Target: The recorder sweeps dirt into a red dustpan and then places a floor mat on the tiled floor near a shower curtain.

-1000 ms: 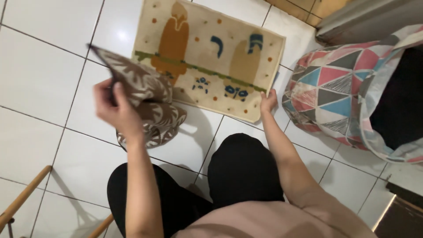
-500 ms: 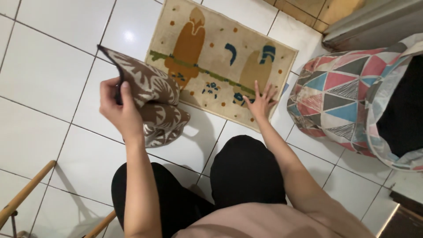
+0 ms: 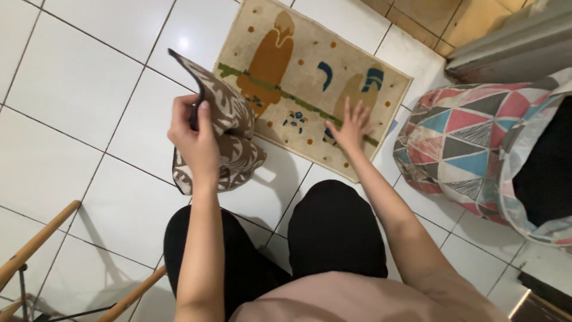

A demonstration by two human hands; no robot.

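My left hand (image 3: 195,142) grips a brown cloth with a white leaf pattern (image 3: 229,140), lifted at one corner while its lower folds rest on the white tile floor. My right hand (image 3: 351,126) lies flat with fingers spread on the near right part of a beige floor mat (image 3: 310,77). The mat shows two orange-tan figures, a green stripe and small blue shapes. The brown cloth overlaps the mat's near left edge. My knees in black trousers are below both hands.
A bag with a pink, blue and grey triangle pattern (image 3: 471,143) stands at the right, dark inside. A grey step or threshold (image 3: 512,48) runs at the top right. Wooden legs of a stand (image 3: 36,244) cross the bottom left corner.
My right hand went from the mat's near right corner onto its surface and spread flat. My left hand with the brown cloth moved right, closer to the mat.
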